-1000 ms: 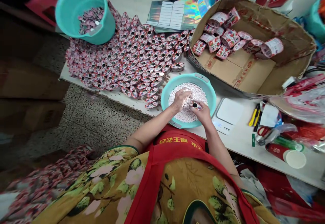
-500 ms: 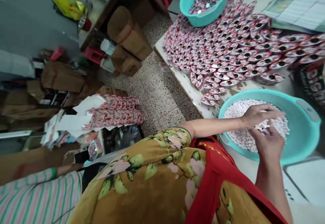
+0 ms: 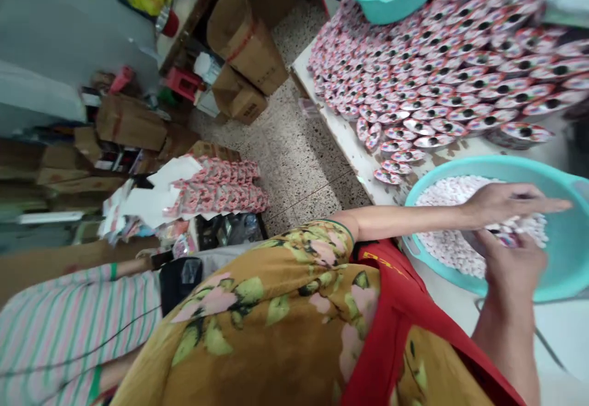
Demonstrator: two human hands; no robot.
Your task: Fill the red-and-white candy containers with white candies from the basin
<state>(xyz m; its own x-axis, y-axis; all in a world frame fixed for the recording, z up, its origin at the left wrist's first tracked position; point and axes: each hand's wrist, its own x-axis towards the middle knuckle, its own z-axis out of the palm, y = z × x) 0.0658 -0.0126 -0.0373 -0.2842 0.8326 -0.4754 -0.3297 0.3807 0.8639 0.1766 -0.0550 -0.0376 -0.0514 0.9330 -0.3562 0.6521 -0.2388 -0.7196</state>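
Observation:
My left hand is over the turquoise basin, palm down with its fingers stretched out to the right. White pellets fill the bottom of the basin, and some white ones show just beneath my left palm; whether any are inside the palm is hidden. Below it, my right hand is closed around a small printed container, mostly covered by the fingers and the other hand. Many similar pointed-oval containers, with dark holes on top, stand packed in rows beyond the basin.
A second turquoise tub holding small pink and silvery pieces stands at the back. Left of the table edge lies a speckled floor with cardboard boxes and stacked red-white packs. A person in a striped top is at lower left.
My view has swung left, bringing the floor, boxes and the other person into sight. Over the basin, my left hand has gone from cupped around pellets to stretched out above the container.

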